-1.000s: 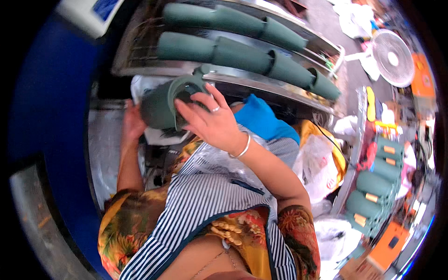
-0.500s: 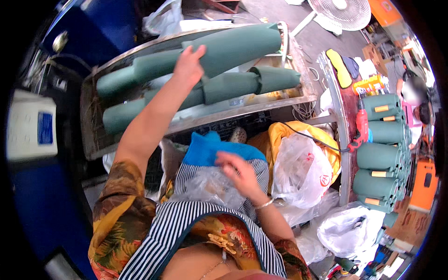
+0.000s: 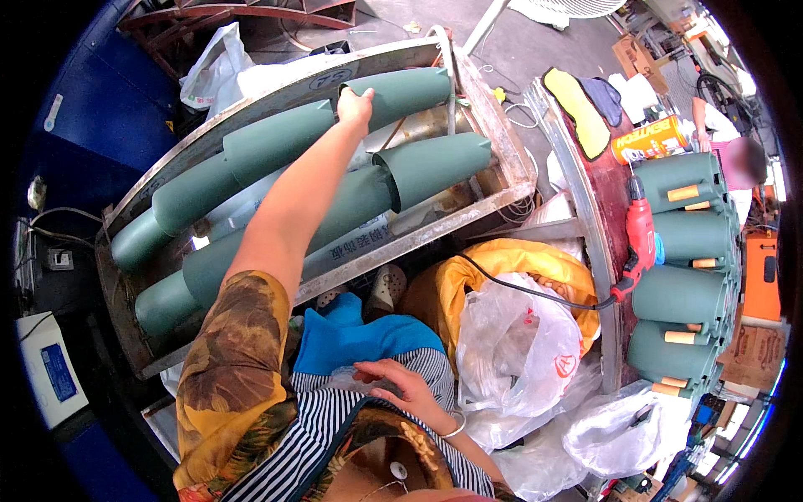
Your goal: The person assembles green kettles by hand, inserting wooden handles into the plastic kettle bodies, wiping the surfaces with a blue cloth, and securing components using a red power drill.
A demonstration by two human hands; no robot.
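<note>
Along the left side stand a smooth dark-blue panel [image 3: 117,109] and, nearer, a white box [image 3: 50,376] with a blue label. Next comes a long trough [image 3: 493,117] of dull, scuffed metal, slanting from near left to far right. Two rows of matt green tubes [image 3: 280,134] lie lengthwise inside it, tapered and notched at their right-hand tips. Over both rows the left arm [image 3: 288,213] reaches from the near left, nearly straight, to the left hand [image 3: 355,109], palm down, fingers and thumb closed over the left end of the far row's last tube [image 3: 401,92]; how hard they squeeze cannot be told. That tube lies beside the trough's far rim, and a gap opens between it and the near row. Nearer and further right, the right hand [image 3: 406,391] hangs before the striped apron [image 3: 431,375], fingers apart and loosely bent, nothing visible in its grasp. Beyond it to the right, a yellow cloth sack [image 3: 527,255] surrounds crinkled clear plastic bags [image 3: 510,351]. A gap separates the trough's right end from the metal-edged red bench [image 3: 606,180], where a red drill [image 3: 638,226] rests just left of stacked green tubes with tan tabs [image 3: 677,293].
</note>
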